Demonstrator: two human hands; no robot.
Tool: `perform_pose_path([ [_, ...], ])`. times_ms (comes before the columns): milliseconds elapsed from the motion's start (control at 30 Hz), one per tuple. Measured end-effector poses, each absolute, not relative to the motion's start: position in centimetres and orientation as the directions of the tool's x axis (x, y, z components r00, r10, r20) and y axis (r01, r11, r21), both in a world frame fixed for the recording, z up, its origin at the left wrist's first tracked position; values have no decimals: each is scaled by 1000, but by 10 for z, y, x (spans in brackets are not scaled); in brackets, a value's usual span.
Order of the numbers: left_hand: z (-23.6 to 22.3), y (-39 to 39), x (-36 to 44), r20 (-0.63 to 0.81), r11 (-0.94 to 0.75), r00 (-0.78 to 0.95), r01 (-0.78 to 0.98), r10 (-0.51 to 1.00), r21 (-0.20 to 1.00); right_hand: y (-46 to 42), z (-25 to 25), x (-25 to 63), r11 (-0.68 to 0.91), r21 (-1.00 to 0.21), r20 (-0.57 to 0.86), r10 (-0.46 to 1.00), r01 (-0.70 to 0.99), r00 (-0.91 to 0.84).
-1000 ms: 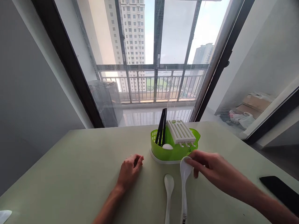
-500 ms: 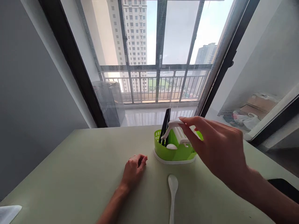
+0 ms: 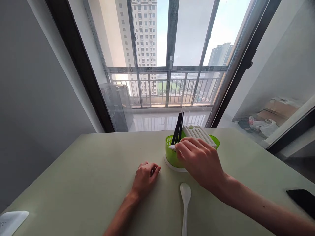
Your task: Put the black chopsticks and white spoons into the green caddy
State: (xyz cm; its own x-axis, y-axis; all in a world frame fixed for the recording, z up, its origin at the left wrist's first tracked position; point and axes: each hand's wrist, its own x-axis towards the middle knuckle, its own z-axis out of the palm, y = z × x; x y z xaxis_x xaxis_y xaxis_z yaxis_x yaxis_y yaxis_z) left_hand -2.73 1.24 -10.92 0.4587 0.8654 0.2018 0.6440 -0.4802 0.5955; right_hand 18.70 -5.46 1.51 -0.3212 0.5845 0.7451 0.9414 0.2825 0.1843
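My right hand [image 3: 199,160] is over the front of a green plastic utensil holder [image 3: 174,159] with a white base. Its fingers are pinched on a white spoon [image 3: 172,147] at the holder's left compartment; most of the spoon is hidden by the hand. Several black chopsticks [image 3: 177,127] lean upright in that same compartment. Slotted white inserts [image 3: 199,135] form the holder's back right part. To the left, my left hand [image 3: 145,178] rests on the table, loosely curled, with nothing visible in it. Another white spoon [image 3: 185,195] lies on the table in front of the holder, bowl facing away from me.
A pale green table [image 3: 98,170] stretches out under my hands. At its right edge lies a flat black object [image 3: 301,198]; a white object [image 3: 14,219] is cut off at the lower left. Beyond the table are glass doors and a balcony railing [image 3: 157,88].
My right hand has come down and to the left with the white spoon, from above the holder into its left compartment. My left hand stays resting on the table.
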Motion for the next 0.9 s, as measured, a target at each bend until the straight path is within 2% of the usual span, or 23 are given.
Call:
perform_pose_path([
  [267, -109, 12, -27, 200, -501, 480, 656, 854, 565, -51, 4, 185, 251, 178, 698, 649, 951, -302],
  [500, -107, 11, -26, 214, -511, 482, 649, 849, 564, -66, 9, 190, 299, 91, 635, 717, 950, -287],
  [733, -105, 10, -26, 217, -518, 488, 648, 845, 558, -103, 21, 211, 515, -60, 735, 603, 855, -311],
  [800, -105, 10, -26, 216, -522, 493, 650, 843, 553, -116, 13, 217, 561, -88, 705, 619, 823, -346],
  [900, -105, 8, -25, 211, -532, 509, 646, 835, 548, -137, -7, 227, 643, -94, 582, 655, 760, -482],
])
